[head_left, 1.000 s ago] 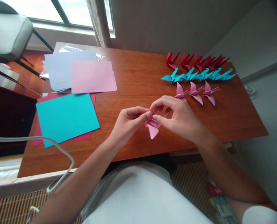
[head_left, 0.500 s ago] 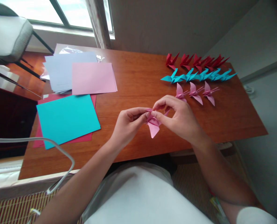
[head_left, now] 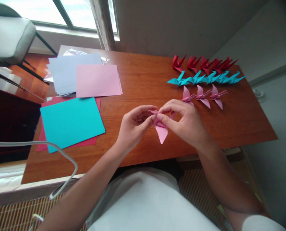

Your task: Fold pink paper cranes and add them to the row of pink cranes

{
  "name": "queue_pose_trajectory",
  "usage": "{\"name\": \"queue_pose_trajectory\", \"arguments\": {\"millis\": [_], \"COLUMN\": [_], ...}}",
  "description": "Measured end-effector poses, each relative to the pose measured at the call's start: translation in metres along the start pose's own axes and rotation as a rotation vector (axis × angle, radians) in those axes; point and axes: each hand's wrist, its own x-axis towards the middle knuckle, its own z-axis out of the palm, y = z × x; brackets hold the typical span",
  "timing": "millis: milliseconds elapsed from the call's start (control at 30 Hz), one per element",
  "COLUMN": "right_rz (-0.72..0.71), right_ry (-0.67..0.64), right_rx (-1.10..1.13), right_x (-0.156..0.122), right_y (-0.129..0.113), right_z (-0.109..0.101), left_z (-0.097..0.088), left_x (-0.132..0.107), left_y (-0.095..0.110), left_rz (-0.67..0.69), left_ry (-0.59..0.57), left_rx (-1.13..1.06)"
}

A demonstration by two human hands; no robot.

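Note:
A pink origami crane (head_left: pixel 161 131) is held just above the near middle of the table, one wing pointing down toward me. My right hand (head_left: pixel 181 120) pinches it between thumb and forefinger, hiding part of its body. At its left side is my left hand (head_left: pixel 134 126), thumb tip against the paper and forefinger raised apart from the thumb. A narrow pink point of the crane shows in that gap. Just beyond my right hand stand three pink cranes (head_left: pixel 202 96) in a row, the leftmost partly covered by the hand.
Behind the pink row are rows of blue cranes (head_left: pixel 209 78) and red cranes (head_left: pixel 204 64). On the left lie pink sheets (head_left: pixel 98 81), pale grey-blue sheets (head_left: pixel 62 75), a turquoise sheet (head_left: pixel 73 123) and red paper (head_left: pixel 42 138). A white cable (head_left: pixel 68 157) arcs over the near left corner.
My left forefinger has lifted away from its thumb, loosening the pinch on the crane's point. The crane has turned slightly, its lower wing swinging right. My right hand keeps its hold.

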Motion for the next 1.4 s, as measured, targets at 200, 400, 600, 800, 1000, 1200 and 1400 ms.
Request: {"name": "queue_pose_trajectory", "arguments": {"millis": [200,400,600,800,1000,1200,1400], "right_rz": [0.024,0.055,0.049,0.013,-0.022,-0.026,-0.028], "right_ry": [-0.05,-0.112,-0.165,-0.177,-0.182,-0.176,-0.182], "right_rx": [0.005,0.032,0.015,-0.016,-0.057,-0.088,-0.102], "right_x": [0.001,0.002,0.002,0.002,0.002,0.002,0.003], "right_y": [-0.001,-0.001,-0.001,-0.002,-0.003,-0.003,-0.004], "right_z": [-0.007,-0.014,-0.02,-0.022,-0.023,-0.023,-0.023], "left_z": [-0.002,-0.007,-0.008,-0.008,-0.008,-0.007,-0.007], "left_x": [-0.002,0.0,0.001,0.0,0.0,0.001,0.004], "left_y": [0.004,0.004,0.002,0.002,0.0,0.001,0.004], "left_rz": [0.466,0.694,0.705,0.701,0.671,0.645,0.448], "left_ry": [0.082,0.057,0.052,0.053,0.03,0.0,-0.043], "left_rx": [0.522,0.705,0.734,0.773,0.811,0.762,0.571]}}
